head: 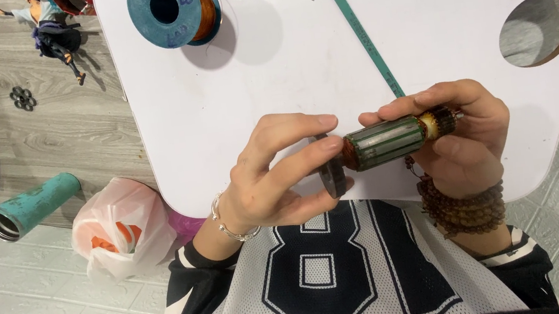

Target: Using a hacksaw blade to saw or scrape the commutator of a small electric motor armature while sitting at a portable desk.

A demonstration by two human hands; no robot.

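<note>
White tabletop (422, 37) fills the view, and over its near edge a motor armature (387, 142) lies crosswise, parallel to that edge, commutator end pointing right. Left hand (274, 172) pinches its dark fan disc (332, 169); right hand (460, 133) wraps the commutator end.

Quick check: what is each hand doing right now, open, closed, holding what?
Left hand: closed, fingers pinching the dark fan disc at the motor armature's end.
Right hand: closed around the armature's other end.

Bare tabletop (270, 86) below wire spool (175, 9)
</note>
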